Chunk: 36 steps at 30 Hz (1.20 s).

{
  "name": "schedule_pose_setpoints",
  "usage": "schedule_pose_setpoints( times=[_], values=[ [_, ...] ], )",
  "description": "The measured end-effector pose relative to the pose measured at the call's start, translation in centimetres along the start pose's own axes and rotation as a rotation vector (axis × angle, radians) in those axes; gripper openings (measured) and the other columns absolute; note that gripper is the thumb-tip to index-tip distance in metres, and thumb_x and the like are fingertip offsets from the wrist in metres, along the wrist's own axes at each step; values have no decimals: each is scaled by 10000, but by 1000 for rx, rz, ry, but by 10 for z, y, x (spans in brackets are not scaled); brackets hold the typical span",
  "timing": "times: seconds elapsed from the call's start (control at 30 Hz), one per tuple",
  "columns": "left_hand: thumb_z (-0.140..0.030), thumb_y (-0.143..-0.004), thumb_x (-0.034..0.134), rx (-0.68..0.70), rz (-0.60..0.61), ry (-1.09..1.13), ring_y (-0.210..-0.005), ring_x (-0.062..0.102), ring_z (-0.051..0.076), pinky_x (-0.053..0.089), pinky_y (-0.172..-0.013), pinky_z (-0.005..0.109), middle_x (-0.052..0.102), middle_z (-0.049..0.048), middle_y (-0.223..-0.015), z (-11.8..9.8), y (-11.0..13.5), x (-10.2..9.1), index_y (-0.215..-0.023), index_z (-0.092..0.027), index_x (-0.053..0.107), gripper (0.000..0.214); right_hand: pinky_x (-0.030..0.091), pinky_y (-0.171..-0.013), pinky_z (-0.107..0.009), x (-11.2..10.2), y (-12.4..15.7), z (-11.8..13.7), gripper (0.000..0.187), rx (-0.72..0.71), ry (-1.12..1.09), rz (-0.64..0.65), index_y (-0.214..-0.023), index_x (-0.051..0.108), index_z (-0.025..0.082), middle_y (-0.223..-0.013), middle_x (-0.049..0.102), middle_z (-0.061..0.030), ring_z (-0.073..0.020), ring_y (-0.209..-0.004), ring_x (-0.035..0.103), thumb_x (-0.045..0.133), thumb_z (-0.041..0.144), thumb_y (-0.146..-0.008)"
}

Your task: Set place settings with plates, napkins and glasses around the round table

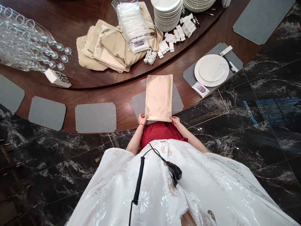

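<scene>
A folded beige satin napkin [159, 97] lies over a grey placemat [178, 97] at the table's near edge. My left hand [142, 119] pinches its near left corner, thumb on top. At the near right corner, my right hand [174, 120] grips the cloth in the same way. Most fingers of both hands are hidden under the fabric. The placemat shows on both sides of the napkin.
Cloths [105, 47], packaged white items [134, 22], stacked plates [167, 15], white rests [172, 37] and glasses [25, 44] crowd the raised round centre. To the right is a place setting [211, 69]; bare placemats [95, 117] line the left edge.
</scene>
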<state>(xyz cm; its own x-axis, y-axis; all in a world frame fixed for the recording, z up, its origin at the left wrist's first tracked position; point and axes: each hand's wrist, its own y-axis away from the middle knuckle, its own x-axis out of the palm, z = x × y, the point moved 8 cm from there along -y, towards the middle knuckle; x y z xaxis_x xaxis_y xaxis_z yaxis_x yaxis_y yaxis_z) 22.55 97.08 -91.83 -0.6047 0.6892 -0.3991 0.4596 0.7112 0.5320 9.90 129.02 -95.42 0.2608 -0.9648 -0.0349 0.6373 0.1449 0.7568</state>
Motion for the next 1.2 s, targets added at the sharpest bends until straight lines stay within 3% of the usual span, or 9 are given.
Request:
schedule_pose_setpoints(
  times=[0.1, 0.17, 0.33, 0.4, 0.47, 0.57, 0.77, 1.0, 1.2],
  values=[
    [-254, -624, 834, -91, 337, 68, -718, 608, 155, 519, -741, 309, 688, 64, -805, -4, -4, 9, -865, -125, 698, 305, 622, -696, -379, 4, 5, 2, 400, 105, 43, 176, -805, 706, 156, -774, 739, -99, -234, -712, 702, 948, 363, -563],
    [-300, -639, 837, -10, 469, 38, -751, 630, 189, 536, -782, 360, 686, 79, -796, -24, -6, 3, -772, -130, 698, 256, 607, -818, -415, 3, 10, 21, 363, 13, 133, 258, -805, 740, 159, -862, 757, -109, -256, -817, 712, 926, 386, -592],
    [-301, -702, 820, 623, 294, -28, -1267, 563, 292, 392, -1145, 477, 650, 143, -1260, -127, -2, -32, -681, -179, 661, 202, 384, -1162, -476, -21, 38, 124, 273, -717, 312, 2, -790, 768, 218, -1330, 658, -92, -299, -1306, 532, 800, 486, -749],
    [-263, -743, 784, 780, 282, -1, -1416, 435, 288, 277, -1227, 478, 588, 125, -1394, -158, 6, -32, -682, -184, 623, 190, 341, -1187, -475, -25, 48, 148, 243, -855, 320, -55, -811, 766, 229, -1300, 670, -86, -287, -1366, 467, 759, 471, -796],
    [-225, -769, 742, 776, 337, 53, -1375, 474, 273, 328, -1196, 450, 646, 119, -1292, -170, 7, -20, -700, -185, 581, 180, 394, -1135, -460, -27, 46, 156, 229, -859, 305, -99, -848, 758, 224, -1137, 715, -89, -279, -1266, 536, 735, 448, -809],
    [-192, -780, 697, 561, 348, 114, -1019, 626, 205, 500, -937, 327, 663, 61, -914, -152, -2, 4, -725, -185, 524, 182, 508, -937, -391, -29, 27, 136, 238, -685, 239, -181, -856, 721, 196, -924, 705, -75, -243, -955, 623, 686, 424, -799],
    [-306, -805, 696, 187, 270, 85, -610, 445, 97, 376, -591, 197, 442, -46, -633, -74, -4, 43, -759, -192, 487, 242, 487, -723, -275, -27, 0, 67, 220, -304, 214, -285, -740, 601, 191, -746, 659, -43, -191, -755, 581, 546, 397, -794],
    [-393, -774, 706, 60, 41, 81, -642, 521, 127, 426, -629, 232, 528, -26, -658, -25, -2, 34, -887, -169, 619, 265, 497, -697, -272, -23, 6, 44, 211, -257, 235, -273, -832, 648, 191, -619, 585, 20, -170, -665, 561, 620, 387, -758],
    [-290, -696, 758, -14, 73, 161, -777, 595, 134, 488, -728, 246, 636, 37, -815, -17, -6, 33, -821, -168, 576, 253, 537, -606, -260, -10, 10, 10, 202, 77, -184, -126, -818, 625, 189, -711, 660, 9, -138, -623, 600, 754, 211, -665]
  ],
)
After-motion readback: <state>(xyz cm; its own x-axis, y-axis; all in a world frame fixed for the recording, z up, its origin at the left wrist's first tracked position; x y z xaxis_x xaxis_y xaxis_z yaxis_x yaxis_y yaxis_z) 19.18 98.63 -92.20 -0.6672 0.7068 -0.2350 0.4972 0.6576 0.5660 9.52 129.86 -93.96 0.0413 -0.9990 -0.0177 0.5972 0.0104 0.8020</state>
